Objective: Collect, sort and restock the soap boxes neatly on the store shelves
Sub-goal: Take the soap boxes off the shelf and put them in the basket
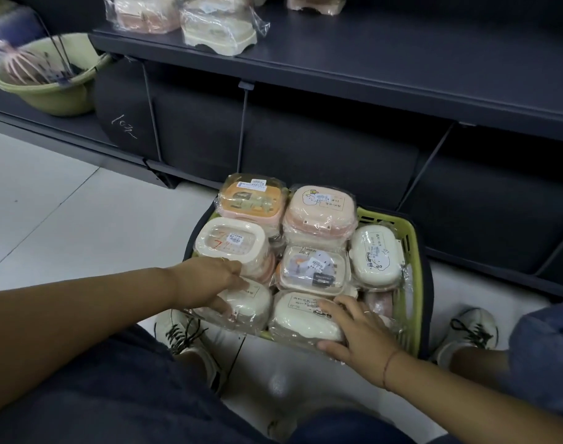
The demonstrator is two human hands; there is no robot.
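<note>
A green basket (411, 270) on the floor is packed with several plastic-wrapped soap boxes in cream, pink and orange. My left hand (209, 283) reaches in from the left and lies on a white soap box (251, 304) at the near left, thumb under it. My right hand (353, 328) grips another white soap box (301, 318) at the near middle, fingers over its top and thumb at its front edge. Above, the dark shelf (369, 59) carries a cream soap box (216, 33) and a pink soap box (142, 14).
A green bucket (46, 81) with pink and purple wire items stands on the lower left shelf. The bottom shelf bays behind the basket are dark. White floor tiles lie to the left. My shoes (184, 338) sit either side of the basket.
</note>
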